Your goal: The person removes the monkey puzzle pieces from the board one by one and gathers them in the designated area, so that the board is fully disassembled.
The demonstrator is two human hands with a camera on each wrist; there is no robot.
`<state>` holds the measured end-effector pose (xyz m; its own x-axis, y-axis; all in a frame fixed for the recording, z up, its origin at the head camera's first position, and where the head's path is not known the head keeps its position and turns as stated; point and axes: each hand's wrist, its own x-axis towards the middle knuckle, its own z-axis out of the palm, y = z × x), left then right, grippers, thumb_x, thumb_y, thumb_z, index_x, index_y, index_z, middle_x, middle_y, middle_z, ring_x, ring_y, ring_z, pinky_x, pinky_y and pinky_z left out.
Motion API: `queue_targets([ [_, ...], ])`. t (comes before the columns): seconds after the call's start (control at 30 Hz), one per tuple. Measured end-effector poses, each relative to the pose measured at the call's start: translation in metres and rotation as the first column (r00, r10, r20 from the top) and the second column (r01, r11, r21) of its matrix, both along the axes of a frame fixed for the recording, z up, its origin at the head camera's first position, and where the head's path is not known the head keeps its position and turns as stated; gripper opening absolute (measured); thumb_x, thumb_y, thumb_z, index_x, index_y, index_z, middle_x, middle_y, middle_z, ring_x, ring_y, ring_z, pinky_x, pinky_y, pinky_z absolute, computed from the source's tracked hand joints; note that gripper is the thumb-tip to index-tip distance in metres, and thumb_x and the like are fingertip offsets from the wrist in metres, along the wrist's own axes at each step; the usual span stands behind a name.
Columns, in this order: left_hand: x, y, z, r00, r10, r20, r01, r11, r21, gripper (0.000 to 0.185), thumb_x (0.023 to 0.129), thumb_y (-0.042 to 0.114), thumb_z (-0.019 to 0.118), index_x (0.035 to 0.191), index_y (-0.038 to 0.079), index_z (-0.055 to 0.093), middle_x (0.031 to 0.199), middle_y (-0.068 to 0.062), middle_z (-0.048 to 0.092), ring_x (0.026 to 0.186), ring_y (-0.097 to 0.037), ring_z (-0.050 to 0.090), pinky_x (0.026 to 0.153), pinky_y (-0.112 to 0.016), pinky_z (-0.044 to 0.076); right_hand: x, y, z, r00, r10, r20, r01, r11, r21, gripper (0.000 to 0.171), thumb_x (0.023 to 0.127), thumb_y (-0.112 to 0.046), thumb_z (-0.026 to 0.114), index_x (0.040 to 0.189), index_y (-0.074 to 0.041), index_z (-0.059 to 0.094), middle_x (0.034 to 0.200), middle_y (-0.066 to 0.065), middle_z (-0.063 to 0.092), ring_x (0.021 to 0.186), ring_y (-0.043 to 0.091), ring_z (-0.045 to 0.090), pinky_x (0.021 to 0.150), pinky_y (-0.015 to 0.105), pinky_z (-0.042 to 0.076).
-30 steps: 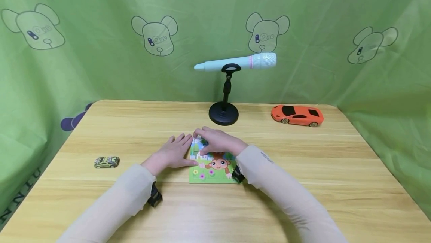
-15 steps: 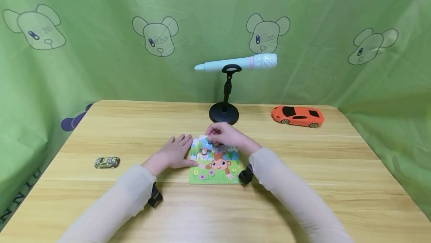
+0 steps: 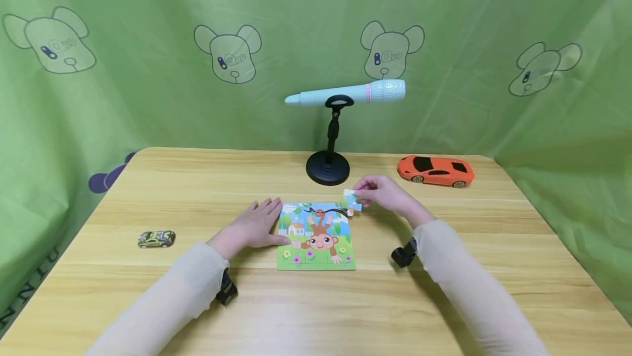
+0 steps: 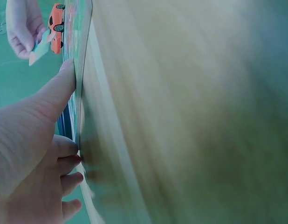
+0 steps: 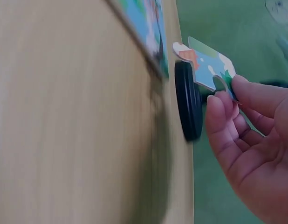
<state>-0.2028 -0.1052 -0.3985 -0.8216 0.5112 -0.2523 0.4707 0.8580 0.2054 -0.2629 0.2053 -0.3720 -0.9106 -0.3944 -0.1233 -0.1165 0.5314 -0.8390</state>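
right hand [image 3: 384,191]: grip is pinching a puzzle piece [image 3: 353,201] between thumb and fingertips, holding it in the air just off the far right corner of the monkey puzzle board [image 3: 316,236]; right wrist view is showing the piece [image 5: 204,65] clear of the board edge, with the black stand base [image 5: 188,100] behind it.
left hand [image 3: 254,226]: lying flat on the worktop [image 3: 197,191], fingers spread and straight, fingertips and thumb touching the board's left edge; left wrist view is showing the thumb [image 4: 58,91] pressing against that edge.
monkey puzzle board: lying flat, near the front middle of the worktop, in front of the stand base; picture looking mostly filled, a gap at the far right corner is hard to confirm.
step in hand, judged: handling one loose piece by the board's far right corner.
doing it well, judged: keeping the left hand bracing the board so it is not sliding; holding the piece by its rim, level with the board, tabs free of the fingertips; keeping it clear of the stand base.
other things: toy microphone [image 3: 345,92] resting on the stand behind the board; orange toy car [image 3: 435,169] far right of the board; small green toy car [image 3: 156,238] well to the left of the board.
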Motion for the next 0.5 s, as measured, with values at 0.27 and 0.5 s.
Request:
queue_targets([
  [0.27,0.001,0.0,0.0,1.0,-0.001,0.001,0.001,1.0,0.009,0.092,0.085,0.061,0.05,0.145,-0.002,0.018,0.151,-0.016,0.013,0.137,-0.032,0.012,0.109,-0.047,0.01,-0.009,0.039,-0.011,0.999,-0.052,0.003,0.052,0.996,0.069,0.018,0.091,-0.006,0.057,0.1,0.009,0.059,0.083,0.014,0.06,0.071,0.021,0.059,0.067,0.033,0.053],
  [0.5,0.001,0.0,0.0,1.0,-0.002,0.0,0.002,1.0,0.011,0.093,0.084,0.061,0.05,0.145,-0.001,0.017,0.151,-0.016,0.012,0.137,-0.032,0.011,0.109,-0.047,0.009,-0.018,0.051,-0.023,0.998,-0.064,-0.03,0.068,0.986,0.152,0.016,0.09,-0.005,0.058,0.098,0.008,0.062,0.08,0.013,0.06,0.07,0.019,0.057,0.063,0.031,0.053],
])
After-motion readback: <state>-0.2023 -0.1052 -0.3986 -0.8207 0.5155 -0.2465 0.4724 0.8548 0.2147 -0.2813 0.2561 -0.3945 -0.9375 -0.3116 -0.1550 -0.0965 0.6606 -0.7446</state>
